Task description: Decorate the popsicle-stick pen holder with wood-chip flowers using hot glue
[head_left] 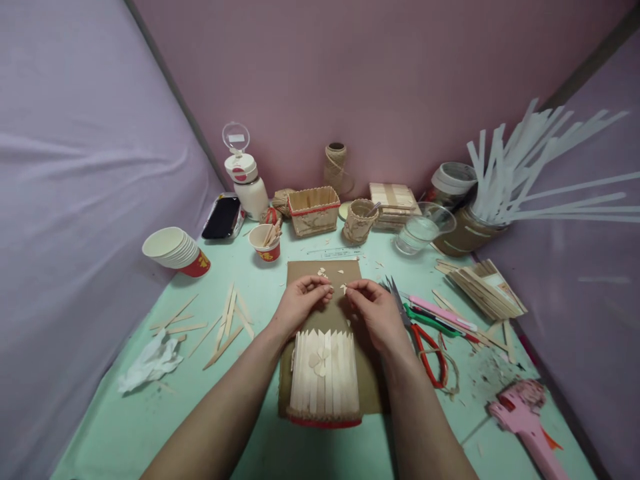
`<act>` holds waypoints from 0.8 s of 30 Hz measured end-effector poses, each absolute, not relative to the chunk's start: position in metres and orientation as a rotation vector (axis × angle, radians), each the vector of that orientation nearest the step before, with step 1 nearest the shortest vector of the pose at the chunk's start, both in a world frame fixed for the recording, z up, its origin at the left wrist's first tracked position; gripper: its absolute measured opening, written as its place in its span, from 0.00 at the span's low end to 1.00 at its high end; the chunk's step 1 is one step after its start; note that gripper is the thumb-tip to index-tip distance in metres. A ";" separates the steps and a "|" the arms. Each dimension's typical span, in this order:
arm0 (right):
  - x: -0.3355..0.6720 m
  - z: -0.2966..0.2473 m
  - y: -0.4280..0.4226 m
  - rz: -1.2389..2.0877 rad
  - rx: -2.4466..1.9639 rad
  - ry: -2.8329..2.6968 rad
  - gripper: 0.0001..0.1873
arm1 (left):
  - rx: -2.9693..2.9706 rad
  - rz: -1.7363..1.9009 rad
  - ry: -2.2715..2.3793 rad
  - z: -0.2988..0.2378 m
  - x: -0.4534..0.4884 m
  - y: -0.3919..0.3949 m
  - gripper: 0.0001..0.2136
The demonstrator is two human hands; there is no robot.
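My left hand is closed in a pinch above a brown cardboard sheet; what its fingertips hold is too small to make out. Close beside it, my right hand pinches a small pale wood chip. A few more pale chips lie on the cardboard just beyond my fingers. Between my forearms lies a craft stick panel with pointed tops and a red lower edge. Thin petal-shaped pieces form a flower on its face.
Right of my hand lie red-handled scissors, a pink cutter and a pink glue gun. Stick pieces and crumpled tissue are at left. Paper cups, a stick basket and a clear cup stand behind.
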State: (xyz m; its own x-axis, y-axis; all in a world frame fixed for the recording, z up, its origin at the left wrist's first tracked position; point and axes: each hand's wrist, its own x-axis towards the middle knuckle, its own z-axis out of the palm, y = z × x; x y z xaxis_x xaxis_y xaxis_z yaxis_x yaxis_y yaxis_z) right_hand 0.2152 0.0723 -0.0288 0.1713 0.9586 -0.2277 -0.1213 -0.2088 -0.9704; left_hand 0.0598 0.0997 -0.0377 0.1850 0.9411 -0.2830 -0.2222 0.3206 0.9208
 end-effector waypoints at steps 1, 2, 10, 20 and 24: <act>0.215 -0.030 0.072 1.263 -1.380 -0.900 0.15 | 0.898 0.995 1.072 -0.037 0.060 0.099 0.15; 0.214 -0.031 0.072 1.256 -1.385 -0.913 0.15 | 0.929 1.000 1.097 -0.035 0.061 0.099 0.14; 0.211 -0.037 0.073 1.270 -1.380 -0.964 0.13 | 1.112 0.944 1.085 -0.035 0.061 0.096 0.09; 0.207 -0.035 0.071 1.266 -1.390 -1.029 0.12 | 1.108 0.961 1.077 -0.037 0.059 0.098 0.11; 0.210 -0.041 0.072 1.211 -1.412 -1.023 0.13 | 1.020 0.972 1.096 -0.037 0.060 0.097 0.13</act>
State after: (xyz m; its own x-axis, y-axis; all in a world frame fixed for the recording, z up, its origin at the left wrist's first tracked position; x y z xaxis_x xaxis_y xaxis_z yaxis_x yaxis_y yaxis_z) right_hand 0.2100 0.0723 -0.0410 0.1498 0.9744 -0.1679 0.0032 -0.1703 -0.9854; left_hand 0.0603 0.0974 -0.0370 0.1829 0.9576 -0.2226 -0.1069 0.2445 0.9637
